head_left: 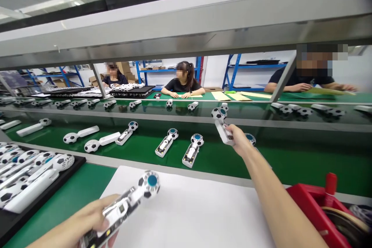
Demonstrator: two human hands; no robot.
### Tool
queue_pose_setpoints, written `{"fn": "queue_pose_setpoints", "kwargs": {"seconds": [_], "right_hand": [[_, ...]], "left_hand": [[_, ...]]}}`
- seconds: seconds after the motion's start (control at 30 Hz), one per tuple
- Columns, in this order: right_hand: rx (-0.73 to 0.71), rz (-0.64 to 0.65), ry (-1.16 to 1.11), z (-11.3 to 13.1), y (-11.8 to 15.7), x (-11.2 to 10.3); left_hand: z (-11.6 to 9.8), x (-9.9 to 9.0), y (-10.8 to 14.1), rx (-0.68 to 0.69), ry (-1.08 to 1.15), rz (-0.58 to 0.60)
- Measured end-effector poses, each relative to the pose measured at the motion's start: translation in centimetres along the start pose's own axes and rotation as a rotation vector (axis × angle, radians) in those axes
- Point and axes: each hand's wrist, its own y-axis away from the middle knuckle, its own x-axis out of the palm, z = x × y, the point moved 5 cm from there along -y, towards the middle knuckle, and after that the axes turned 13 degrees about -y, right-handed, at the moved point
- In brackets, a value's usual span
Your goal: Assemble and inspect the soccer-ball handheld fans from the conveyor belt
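Observation:
In my left hand (99,217) is a white handheld device (119,209) with a football-patterned round head and a blue disc in it. Its handle lies open, showing a circuit board and a white part. My left fingers are closed around the handle, above the left edge of a white sheet (186,209). Stretched out over the green belt, my right hand (236,139) grips a second football-headed device (222,126) by the lower handle. Another such device (250,138) is partly hidden behind my right wrist.
Several similar devices (193,150) lie on the green belt (139,159). At left stands a black tray (78,162) filled with more. A red tape dispenser (308,201) holds a red marker (330,190) at right. An overhead shelf (186,19) crosses above; three people sit opposite.

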Motion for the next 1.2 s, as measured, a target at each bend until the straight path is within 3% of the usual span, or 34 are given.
{"fn": "queue_pose_setpoints", "kwargs": {"seconds": [0.13, 0.27, 0.43, 0.53, 0.63, 0.77, 1.0, 1.2], "right_hand": [[-0.057, 0.090, -0.304, 2.5, 2.1, 1.6], [-0.095, 0.191, -0.482, 5.1, 5.0, 2.6], [-0.185, 0.329, -0.595, 8.1, 9.0, 2.8], [-0.267, 0.480, -0.618, 10.3, 11.8, 3.0], [-0.335, 0.524, -0.587, 11.8, 14.5, 3.4], [-0.416, 0.452, -0.514, 12.2, 16.7, 4.4], [-0.489, 0.453, -0.451, 11.1, 16.9, 6.6], [-0.511, 0.486, -0.452, 11.4, 17.4, 7.6]], "left_hand": [[-4.4, -0.1, -1.7, 0.212, 0.334, -0.020], [-10.7, 0.2, -2.8, 0.523, 0.538, 0.079], [-18.0, 2.0, -3.6, 0.887, 0.505, 0.201], [-20.6, 3.3, -3.6, 1.010, 0.452, 0.170], [-21.7, 4.2, -4.0, 1.076, 0.466, 0.113], [-21.9, 4.9, -5.2, 1.099, 0.458, 0.089], [-21.9, 4.2, -6.7, 1.202, 0.402, -0.033], [-22.0, 4.1, -6.7, 1.212, 0.394, 0.039]]}}
